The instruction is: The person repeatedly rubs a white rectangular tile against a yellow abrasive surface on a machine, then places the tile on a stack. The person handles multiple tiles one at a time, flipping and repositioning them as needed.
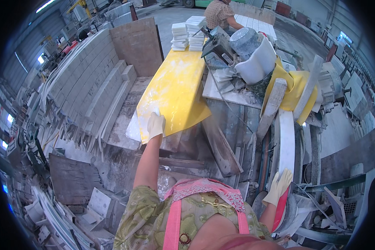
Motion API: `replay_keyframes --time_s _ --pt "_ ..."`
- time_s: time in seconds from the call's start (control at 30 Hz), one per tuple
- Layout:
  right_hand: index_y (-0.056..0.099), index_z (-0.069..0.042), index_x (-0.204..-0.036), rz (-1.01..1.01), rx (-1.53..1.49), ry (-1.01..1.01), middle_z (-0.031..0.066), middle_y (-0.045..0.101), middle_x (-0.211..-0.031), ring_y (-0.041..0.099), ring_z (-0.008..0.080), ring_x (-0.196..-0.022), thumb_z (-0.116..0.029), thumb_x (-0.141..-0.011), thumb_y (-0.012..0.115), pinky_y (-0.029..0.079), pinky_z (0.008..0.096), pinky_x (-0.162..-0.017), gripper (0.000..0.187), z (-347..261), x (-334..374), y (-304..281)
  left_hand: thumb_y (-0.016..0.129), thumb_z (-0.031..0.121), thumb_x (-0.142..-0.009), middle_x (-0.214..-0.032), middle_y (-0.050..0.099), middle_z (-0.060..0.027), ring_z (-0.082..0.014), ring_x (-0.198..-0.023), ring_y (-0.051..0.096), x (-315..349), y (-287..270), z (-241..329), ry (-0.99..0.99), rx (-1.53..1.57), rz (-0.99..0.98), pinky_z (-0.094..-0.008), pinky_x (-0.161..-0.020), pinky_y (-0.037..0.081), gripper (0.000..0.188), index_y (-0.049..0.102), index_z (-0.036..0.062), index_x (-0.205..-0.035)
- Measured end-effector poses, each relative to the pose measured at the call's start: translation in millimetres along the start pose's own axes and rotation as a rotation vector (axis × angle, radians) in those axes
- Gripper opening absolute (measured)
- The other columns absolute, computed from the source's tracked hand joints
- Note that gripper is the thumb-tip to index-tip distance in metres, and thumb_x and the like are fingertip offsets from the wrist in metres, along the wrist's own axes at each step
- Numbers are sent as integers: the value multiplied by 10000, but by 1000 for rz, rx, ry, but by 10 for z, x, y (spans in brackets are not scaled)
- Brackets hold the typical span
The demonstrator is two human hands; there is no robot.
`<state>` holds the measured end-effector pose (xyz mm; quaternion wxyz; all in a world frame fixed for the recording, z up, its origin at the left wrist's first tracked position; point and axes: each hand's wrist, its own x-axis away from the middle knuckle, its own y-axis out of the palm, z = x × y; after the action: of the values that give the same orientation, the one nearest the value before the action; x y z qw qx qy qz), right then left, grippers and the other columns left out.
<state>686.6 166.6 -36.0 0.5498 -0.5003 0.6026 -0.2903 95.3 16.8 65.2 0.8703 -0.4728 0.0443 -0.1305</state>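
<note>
My left hand (156,126), in a cream glove, is at the near left edge of a long yellow sheet (177,89) smeared with white. Its fingers look closed, with a small white bit at their tips that I cannot make out. Low on the right, my right hand (278,187), gloved alike, has its fingers stretched out. It lies at the near end of a long white strip (286,139), beside a red band (281,211). That strip comes out from under a yellow cloth (296,85) draped on a machine.
Stacks of white tiles (180,36) stand at the sheet's far end. A motor (246,41) with a white cover sits right of it. Grey stone strips (85,87) are piled on the left. Another person (219,16) sits at the back. A wooden beam (221,150) slants below the sheet.
</note>
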Motion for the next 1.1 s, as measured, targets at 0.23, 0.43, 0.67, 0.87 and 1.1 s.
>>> replay_keyframes --time_s 0.23,0.43,0.67,0.87,1.1 --pt "510 53 -1433 -17 23 1 306 460 -1506 376 451 -1438 -278 -1006 548 233 508 -1236 542 26 47 -11 527 300 -888 -1142 688 -318 -462 -1103 663 37 -22 12 9 8 13 -518 -949 498 476 609 -40 -1211" --pt "507 58 -1431 -2 20 -11 309 466 -1498 378 456 -1434 -276 -1003 549 235 507 -1235 544 26 83 -43 529 296 -887 -1138 687 -320 -463 -1100 663 43 -19 16 8 21 19 -516 -949 497 462 618 -40 -1190" --pt "513 58 -1423 3 19 -3 307 481 -1483 385 455 -1430 -278 -1004 549 236 513 -1231 538 12 120 -78 531 293 -885 -1138 683 -329 -465 -1100 662 35 -16 12 21 1 10 -517 -950 497 460 618 -46 -1183" --pt "514 56 -1423 0 12 15 302 478 -1490 380 455 -1435 -279 -1002 555 232 517 -1232 540 12 147 -87 532 293 -886 -1139 681 -329 -467 -1100 660 39 -25 16 25 -6 10 -522 -952 493 463 609 -46 -1192" --pt "522 63 -1410 3 3 33 304 482 -1483 382 457 -1431 -271 -1003 556 235 517 -1232 528 -7 186 -134 530 302 -894 -1137 684 -321 -468 -1100 656 76 -55 32 27 10 4 -520 -953 490 464 605 -42 -1195"
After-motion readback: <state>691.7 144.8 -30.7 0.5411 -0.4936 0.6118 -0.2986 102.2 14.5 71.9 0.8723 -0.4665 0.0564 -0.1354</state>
